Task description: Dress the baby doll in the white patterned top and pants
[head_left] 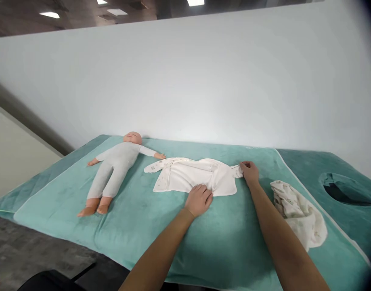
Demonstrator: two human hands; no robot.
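A white baby garment lies spread flat on a teal towel that covers a padded table. My left hand rests on the garment's near edge with its fingers curled down onto the cloth. My right hand is closed in a pinch on the garment's right sleeve end. To the left, a baby doll in a grey bodysuit lies on its back with arms out. One of its hands almost touches the garment's left sleeve.
A crumpled patterned cloth lies on the towel to the right of my right arm. Beyond it the darker teal table has a face hole. A white wall runs behind. Grey floor lies lower left.
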